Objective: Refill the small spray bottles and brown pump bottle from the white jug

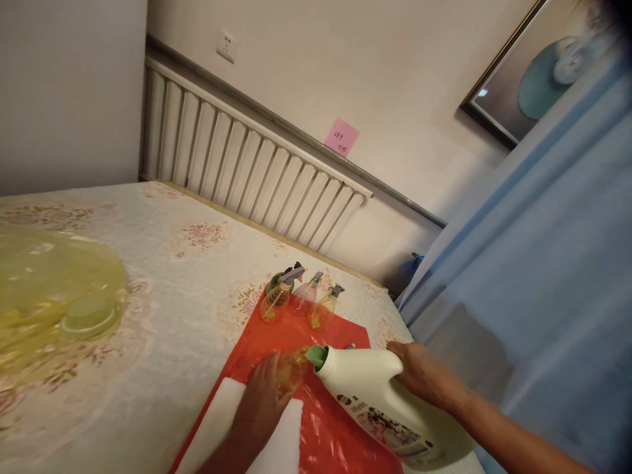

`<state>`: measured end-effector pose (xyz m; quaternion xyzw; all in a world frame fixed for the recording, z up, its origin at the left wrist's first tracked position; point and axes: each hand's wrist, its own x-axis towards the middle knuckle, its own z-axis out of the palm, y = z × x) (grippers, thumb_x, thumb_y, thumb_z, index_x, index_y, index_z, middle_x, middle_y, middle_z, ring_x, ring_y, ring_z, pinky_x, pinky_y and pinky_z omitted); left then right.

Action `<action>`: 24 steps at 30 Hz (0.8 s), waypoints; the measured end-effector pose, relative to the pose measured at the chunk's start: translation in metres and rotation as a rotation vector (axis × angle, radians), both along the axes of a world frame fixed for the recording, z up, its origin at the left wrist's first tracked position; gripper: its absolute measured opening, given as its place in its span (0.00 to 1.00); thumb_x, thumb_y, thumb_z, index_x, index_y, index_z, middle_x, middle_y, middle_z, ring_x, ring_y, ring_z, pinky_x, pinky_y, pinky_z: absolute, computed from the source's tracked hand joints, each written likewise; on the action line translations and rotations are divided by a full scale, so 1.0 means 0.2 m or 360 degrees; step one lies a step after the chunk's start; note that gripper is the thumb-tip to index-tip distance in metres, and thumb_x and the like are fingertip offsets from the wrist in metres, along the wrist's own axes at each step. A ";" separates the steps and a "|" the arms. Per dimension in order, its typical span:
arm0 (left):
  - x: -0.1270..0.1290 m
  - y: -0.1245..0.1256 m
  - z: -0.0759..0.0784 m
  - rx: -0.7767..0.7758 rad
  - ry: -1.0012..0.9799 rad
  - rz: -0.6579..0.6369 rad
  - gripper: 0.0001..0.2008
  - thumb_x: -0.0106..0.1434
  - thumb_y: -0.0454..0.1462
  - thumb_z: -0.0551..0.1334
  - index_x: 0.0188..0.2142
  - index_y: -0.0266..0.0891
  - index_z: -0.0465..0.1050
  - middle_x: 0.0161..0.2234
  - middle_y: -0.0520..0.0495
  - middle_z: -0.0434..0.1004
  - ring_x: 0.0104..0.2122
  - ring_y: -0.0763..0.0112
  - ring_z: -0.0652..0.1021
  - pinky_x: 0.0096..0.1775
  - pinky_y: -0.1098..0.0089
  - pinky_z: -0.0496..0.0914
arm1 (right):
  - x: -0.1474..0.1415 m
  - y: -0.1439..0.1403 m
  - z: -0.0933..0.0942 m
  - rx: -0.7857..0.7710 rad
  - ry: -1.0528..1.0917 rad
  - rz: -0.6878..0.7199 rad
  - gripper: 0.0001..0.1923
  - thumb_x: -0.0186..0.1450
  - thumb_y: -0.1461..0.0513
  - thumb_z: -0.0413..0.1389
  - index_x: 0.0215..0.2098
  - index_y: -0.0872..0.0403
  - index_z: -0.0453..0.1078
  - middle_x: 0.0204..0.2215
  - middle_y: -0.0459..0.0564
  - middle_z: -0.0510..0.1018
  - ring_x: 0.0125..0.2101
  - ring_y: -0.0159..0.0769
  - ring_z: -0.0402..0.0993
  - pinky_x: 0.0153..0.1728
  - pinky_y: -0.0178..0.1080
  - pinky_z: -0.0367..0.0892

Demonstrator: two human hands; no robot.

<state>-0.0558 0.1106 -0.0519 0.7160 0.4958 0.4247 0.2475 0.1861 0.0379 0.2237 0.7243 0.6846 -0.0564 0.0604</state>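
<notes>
Fingers (269,375) steady small bottle (291,368) under tipped jug's (368,388) spout

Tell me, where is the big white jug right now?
In the head view the white jug lies tilted at lower right over the red mat, held by the right hand, its green spout against the small bottle in the left hand.

Matt white plastic jug (375,388) – glossy red sheet (336,428), clear plastic spray bottles (276,299), patterned cloth tablecover (162,316).
</notes>
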 end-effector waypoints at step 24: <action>-0.01 -0.01 0.02 0.0000 -0.0024 -0.0008 0.32 0.58 0.39 0.61 0.61 0.37 0.58 0.57 0.37 0.71 0.58 0.53 0.71 0.59 0.51 0.67 | 0.02 -0.01 -0.06 0.0113 0.0126 0.0027 0.05 0.58 0.67 0.51 0.27 0.53 0.68 0.27 0.49 0.80 0.28 0.34 0.75 0.26 0.32 0.57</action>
